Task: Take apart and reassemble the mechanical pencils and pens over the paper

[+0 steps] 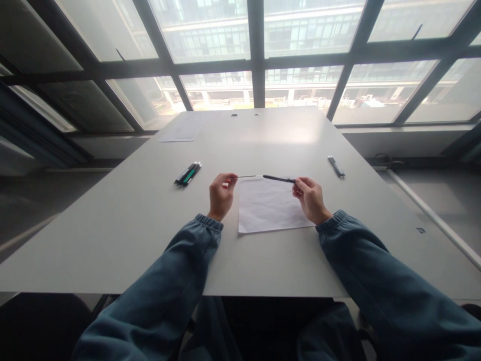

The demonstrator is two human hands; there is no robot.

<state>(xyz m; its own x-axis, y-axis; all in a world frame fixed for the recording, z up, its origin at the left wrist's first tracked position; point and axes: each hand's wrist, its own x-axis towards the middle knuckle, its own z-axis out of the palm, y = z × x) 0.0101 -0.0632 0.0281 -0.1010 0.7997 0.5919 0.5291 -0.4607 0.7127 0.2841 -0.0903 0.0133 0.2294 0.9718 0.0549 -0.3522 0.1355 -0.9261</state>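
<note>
Above a sheet of white paper [270, 208], my two hands face each other with a pen between them. My left hand [221, 194] pinches the end of a thin, dark pen refill [246, 176], whose other end looks pale or clear. My right hand [310, 197] grips a black pen barrel [278, 178] by its right end. Refill and barrel lie nearly in one line; whether their ends touch, I cannot tell. Part of the paper's right side is hidden under my right hand.
Several pens [188, 174], dark with a green one, lie left of my hands. More pens [336, 167] lie at the right. White sheets [180, 129] rest at the table's far left, and a small dark round thing [234, 115] sits near the far edge, before the windows.
</note>
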